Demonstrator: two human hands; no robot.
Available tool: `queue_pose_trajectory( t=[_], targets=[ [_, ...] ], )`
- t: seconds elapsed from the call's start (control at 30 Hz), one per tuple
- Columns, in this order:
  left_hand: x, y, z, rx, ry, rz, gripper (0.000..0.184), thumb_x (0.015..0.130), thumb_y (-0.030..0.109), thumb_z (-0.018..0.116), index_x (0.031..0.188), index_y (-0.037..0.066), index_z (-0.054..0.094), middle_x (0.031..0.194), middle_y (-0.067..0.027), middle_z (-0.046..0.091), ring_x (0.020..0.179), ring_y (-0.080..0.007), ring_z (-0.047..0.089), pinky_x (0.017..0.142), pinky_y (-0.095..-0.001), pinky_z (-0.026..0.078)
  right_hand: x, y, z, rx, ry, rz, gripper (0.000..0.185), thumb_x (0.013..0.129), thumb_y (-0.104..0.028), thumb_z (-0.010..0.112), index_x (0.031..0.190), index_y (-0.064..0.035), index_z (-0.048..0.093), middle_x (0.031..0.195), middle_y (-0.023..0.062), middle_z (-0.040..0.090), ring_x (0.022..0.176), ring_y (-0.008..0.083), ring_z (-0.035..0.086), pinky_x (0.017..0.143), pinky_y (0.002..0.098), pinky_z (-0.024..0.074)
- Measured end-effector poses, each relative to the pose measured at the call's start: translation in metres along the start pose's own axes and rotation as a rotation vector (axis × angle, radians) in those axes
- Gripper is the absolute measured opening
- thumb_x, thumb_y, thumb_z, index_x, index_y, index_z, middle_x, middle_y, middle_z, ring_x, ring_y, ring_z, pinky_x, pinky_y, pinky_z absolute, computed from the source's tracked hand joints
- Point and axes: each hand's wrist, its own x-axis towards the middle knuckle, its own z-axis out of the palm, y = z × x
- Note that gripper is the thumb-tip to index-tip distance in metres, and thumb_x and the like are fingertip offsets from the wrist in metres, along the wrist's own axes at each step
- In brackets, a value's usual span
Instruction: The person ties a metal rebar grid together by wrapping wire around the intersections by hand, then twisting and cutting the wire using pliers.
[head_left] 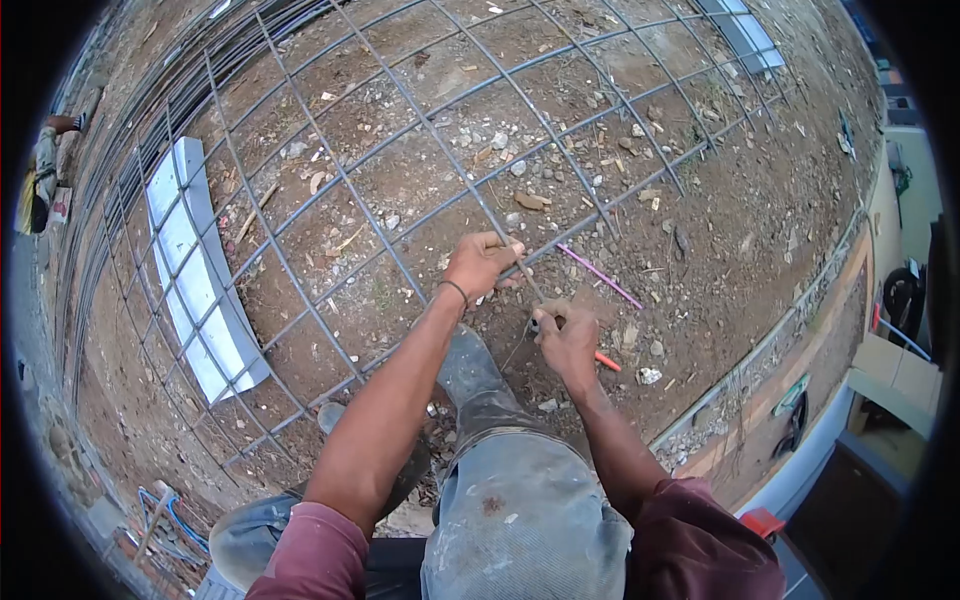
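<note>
Your left hand (478,266) pinches the near edge of the steel grid (428,122), seemingly to steady it; your right hand (568,342), just beside, curls around an orange-ended tool (607,361), apparently keeping it close to that crossing. Beyond your fingers, the grid's thin grey bars spread in open squares over a pale strip (190,262).

Daylight falls on stony brown ground (720,265); a wooden panel (832,332) edges it between three and four o'clock.
</note>
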Motion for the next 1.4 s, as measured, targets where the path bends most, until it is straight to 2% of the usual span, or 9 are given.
queue_pose_trajectory(
  t=[0.13, 0.23, 0.33, 0.67, 0.83, 1.03, 1.13, 1.33, 1.4],
  targets=[
    [0.000, 0.000, 0.002, 0.075, 0.017, 0.022, 0.021, 0.097, 0.017, 0.072, 0.100, -0.003, 0.072, 0.086, -0.0099, 0.075, 0.067, -0.0119, 0.069, 0.056, -0.0251, 0.054, -0.033, -0.019, -0.004, 0.229, 0.224, -0.045, 0.015, 0.097, -0.009, 0.061, 0.096, 0.0047, 0.066, 0.075, 0.0108, 0.067, 0.059, 0.0197, 0.068, 0.050, 0.0321, 0.0553],
    [0.001, 0.002, 0.002, 0.051, 0.022, 0.009, 0.020, 0.096, 0.017, 0.074, 0.099, -0.003, 0.072, 0.086, -0.0091, 0.075, 0.069, -0.0114, 0.068, 0.059, -0.0258, 0.054, -0.057, -0.016, -0.002, 0.605, -0.120, 0.605, 0.011, 0.105, -0.009, 0.045, 0.106, 0.0019, 0.049, 0.079, 0.0175, 0.064, 0.059, 0.0252, 0.069, 0.047, 0.0341, 0.0591],
    [0.005, -0.006, 0.001, 0.273, 0.086, 0.007, 0.022, 0.094, 0.018, 0.076, 0.100, -0.003, 0.072, 0.086, -0.0080, 0.075, 0.073, -0.0110, 0.068, 0.065, -0.0261, 0.053, -0.053, 0.009, 0.013, 0.815, -0.046, 0.963, 0.015, 0.106, -0.008, 0.040, 0.107, 0.0045, 0.049, 0.083, 0.0214, 0.066, 0.060, 0.0293, 0.070, 0.048, 0.0371, 0.0606],
    [0.000, -0.009, 0.003, 0.176, 0.208, 0.119, 0.039, 0.084, 0.025, 0.086, 0.104, -0.003, 0.067, 0.096, -0.0124, 0.073, 0.087, -0.0163, 0.069, 0.078, -0.0302, 0.055, 0.019, 0.016, 0.062, 1.238, 0.269, 0.850, 0.019, 0.106, -0.005, 0.035, 0.115, 0.0090, 0.044, 0.098, 0.0267, 0.066, 0.085, 0.0338, 0.073, 0.076, 0.0429, 0.0647],
    [0.003, -0.012, 0.003, 0.217, 0.272, 0.065, 0.049, 0.081, 0.027, 0.088, 0.110, -0.005, 0.065, 0.095, -0.0129, 0.073, 0.088, -0.0176, 0.069, 0.080, -0.0306, 0.056, 0.018, 0.023, 0.064, 1.666, 0.241, 0.831, 0.014, 0.106, -0.006, 0.043, 0.114, 0.0034, 0.051, 0.100, 0.0192, 0.068, 0.086, 0.0273, 0.073, 0.081, 0.0375, 0.0633],
    [0.004, -0.013, -0.002, 0.181, 0.175, 0.009, 0.042, 0.089, 0.027, 0.083, 0.108, -0.008, 0.070, 0.095, -0.0088, 0.072, 0.082, -0.0134, 0.066, 0.066, -0.0268, 0.053, 0.023, 0.005, 0.073, 1.561, 0.157, 0.898, 0.007, 0.103, -0.007, 0.056, 0.107, -0.0023, 0.060, 0.092, 0.0112, 0.069, 0.085, 0.0192, 0.071, 0.080, 0.0340, 0.0621],
    [-0.004, -0.006, -0.006, 0.120, 0.074, -0.189, 0.040, 0.093, 0.029, 0.079, 0.106, -0.008, 0.071, 0.091, -0.0076, 0.072, 0.080, -0.0110, 0.064, 0.061, -0.0260, 0.052, 0.031, -0.003, 0.081, 1.556, 0.098, 0.887, 0.009, 0.104, -0.010, 0.056, 0.109, -0.0034, 0.060, 0.088, 0.0103, 0.068, 0.077, 0.0187, 0.069, 0.074, 0.0345, 0.0620],
    [-0.006, -0.013, -0.002, 0.165, 0.090, 0.053, 0.042, 0.092, 0.030, 0.079, 0.114, -0.005, 0.070, 0.094, -0.0074, 0.074, 0.084, -0.0087, 0.065, 0.068, -0.0252, 0.052, 0.025, -0.005, 0.086, 1.190, 0.203, 0.878, 0.010, 0.104, -0.010, 0.056, 0.099, -0.0032, 0.060, 0.081, 0.0072, 0.065, 0.065, 0.0161, 0.064, 0.059, 0.0322, 0.0568],
    [-0.003, -0.015, 0.000, 0.242, 0.186, 0.040, 0.055, 0.085, 0.038, 0.083, 0.118, -0.005, 0.069, 0.106, -0.0157, 0.076, 0.097, -0.0205, 0.070, 0.087, -0.0336, 0.054, 0.025, -0.007, 0.086, 1.175, 0.219, 0.883, 0.009, 0.104, -0.010, 0.054, 0.102, -0.0031, 0.059, 0.080, 0.0094, 0.065, 0.061, 0.0176, 0.064, 0.054, 0.0318, 0.0564]
  ],
)
